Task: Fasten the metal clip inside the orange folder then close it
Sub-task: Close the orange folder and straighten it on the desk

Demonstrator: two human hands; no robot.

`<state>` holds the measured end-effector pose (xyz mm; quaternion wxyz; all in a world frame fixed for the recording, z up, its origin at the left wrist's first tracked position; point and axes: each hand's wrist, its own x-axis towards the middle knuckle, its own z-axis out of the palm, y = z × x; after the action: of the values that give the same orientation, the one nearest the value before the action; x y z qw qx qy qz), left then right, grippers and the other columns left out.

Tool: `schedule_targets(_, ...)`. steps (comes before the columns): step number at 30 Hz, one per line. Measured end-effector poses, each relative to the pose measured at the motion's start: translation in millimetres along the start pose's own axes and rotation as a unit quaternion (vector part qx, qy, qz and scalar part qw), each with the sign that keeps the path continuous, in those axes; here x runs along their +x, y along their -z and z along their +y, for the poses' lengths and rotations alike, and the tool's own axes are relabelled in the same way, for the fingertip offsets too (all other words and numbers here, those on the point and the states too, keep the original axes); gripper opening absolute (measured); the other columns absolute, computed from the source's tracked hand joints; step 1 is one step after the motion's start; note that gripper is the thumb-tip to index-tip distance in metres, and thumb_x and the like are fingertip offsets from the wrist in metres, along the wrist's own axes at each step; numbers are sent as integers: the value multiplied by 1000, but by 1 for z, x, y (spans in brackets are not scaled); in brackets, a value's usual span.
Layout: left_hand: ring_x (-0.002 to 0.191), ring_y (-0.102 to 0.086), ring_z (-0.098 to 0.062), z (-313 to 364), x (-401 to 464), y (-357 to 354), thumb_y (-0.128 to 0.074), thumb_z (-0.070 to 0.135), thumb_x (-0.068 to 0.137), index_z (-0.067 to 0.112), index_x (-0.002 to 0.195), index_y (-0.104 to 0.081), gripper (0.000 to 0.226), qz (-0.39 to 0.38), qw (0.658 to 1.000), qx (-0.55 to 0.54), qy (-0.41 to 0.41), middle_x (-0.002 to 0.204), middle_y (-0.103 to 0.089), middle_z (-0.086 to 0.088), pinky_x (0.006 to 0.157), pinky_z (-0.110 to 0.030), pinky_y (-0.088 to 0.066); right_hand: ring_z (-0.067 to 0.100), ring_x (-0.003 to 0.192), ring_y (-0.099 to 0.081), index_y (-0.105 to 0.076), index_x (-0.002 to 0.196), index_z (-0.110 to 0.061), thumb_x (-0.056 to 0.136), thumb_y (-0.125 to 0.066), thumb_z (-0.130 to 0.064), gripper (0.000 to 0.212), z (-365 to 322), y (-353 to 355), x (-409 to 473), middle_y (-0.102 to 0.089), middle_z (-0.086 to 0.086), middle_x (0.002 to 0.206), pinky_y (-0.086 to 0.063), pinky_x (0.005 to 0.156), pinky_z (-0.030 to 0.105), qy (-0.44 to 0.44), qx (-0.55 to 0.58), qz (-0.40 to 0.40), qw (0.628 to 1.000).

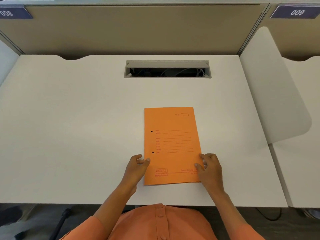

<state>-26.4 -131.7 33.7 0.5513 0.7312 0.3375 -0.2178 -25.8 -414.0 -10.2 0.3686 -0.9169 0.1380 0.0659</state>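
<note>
The orange folder (171, 144) lies shut and flat on the white desk (78, 135), its printed cover facing up and two small dark holes near its left edge. My left hand (136, 168) rests at the folder's lower left edge, thumb touching the cover. At the lower right edge is my right hand (210, 168), its fingertips pressing on the cover's edge. The metal clip is hidden inside the folder.
A cable slot with an open flap (167, 69) sits in the desk behind the folder. Beige partition walls (131, 30) stand at the back. A white divider panel (275, 94) borders the right side. The desk's front edge is close to my body.
</note>
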Motion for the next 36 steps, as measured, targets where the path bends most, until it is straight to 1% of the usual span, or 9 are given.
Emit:
schedule_targets(4,103,-60,-11,-2,0,-3,-63,34,102,12,152,-41,59,-10,1000,-28,3,112,-60,10,90,-34,-49,22,111,-61,-66,134,-11,94,-75,-16,41,-2,-2,-2,-58,3,126,-57,96,35,-2,-17,7,1000)
schedule_targets(7,114,-62,-20,-3,0,-2,-62,29,103,12,152,-42,55,-10,999,-40,-1,116,-59,6,96,-38,-53,22,110,-61,-67,134,-10,94,-75,-15,41,-3,-2,-3,-58,3,125,-57,95,34,-1,-22,13,1000)
schedule_targets(11,109,-62,-18,-5,0,2,-61,21,104,17,151,-43,51,-14,999,-31,-24,115,-60,7,76,-25,-53,23,110,-62,-64,137,-10,93,-76,-15,46,-4,-2,-4,-58,4,125,-57,93,35,-14,-11,17,1000)
schedule_targets(16,110,-69,-20,-5,3,10,-66,20,101,22,151,-42,56,-50,997,-36,-43,117,-69,-2,85,-34,-59,18,107,-60,-64,137,-11,92,-77,-14,47,-7,-1,-8,-59,4,126,-52,89,29,-42,21,23,999)
schedule_targets(18,102,-74,-15,-4,4,12,-64,17,102,23,147,-47,49,-71,996,-31,-50,110,-76,-2,78,-28,-60,18,107,-60,-64,137,-12,91,-79,-12,49,-9,0,-9,-59,5,127,-52,89,30,-51,45,25,997)
schedule_targets(21,102,-75,-14,0,4,15,-61,13,103,20,144,-52,42,-92,994,-20,-59,110,-77,-3,73,-21,-58,18,107,-60,-62,138,-14,91,-79,-15,51,-13,3,-10,-60,4,129,-51,87,30,-73,78,28,994)
schedule_targets(27,109,-73,-18,5,6,25,-61,10,103,19,141,-56,40,-104,991,-54,-60,116,-77,-5,77,-22,-58,4,99,-62,-56,146,-20,99,-69,-28,49,-18,10,-9,-65,-5,118,-50,73,20,-169,226,13,959)
schedule_targets(32,107,-74,-12,8,5,39,-61,10,103,18,141,-58,39,-102,989,-70,-80,116,-78,-2,71,-13,-57,12,106,-71,-65,138,-29,105,-58,-16,35,-35,15,-8,-74,-5,120,-58,76,27,-185,319,0,930)
schedule_targets(36,110,-73,-12,15,6,56,-62,12,103,17,141,-57,39,-88,988,-76,-106,116,-79,0,76,-13,-56,12,102,-74,-68,130,-35,105,-57,-14,34,-61,18,-8,-77,-10,113,-60,74,28,-168,339,0,926)
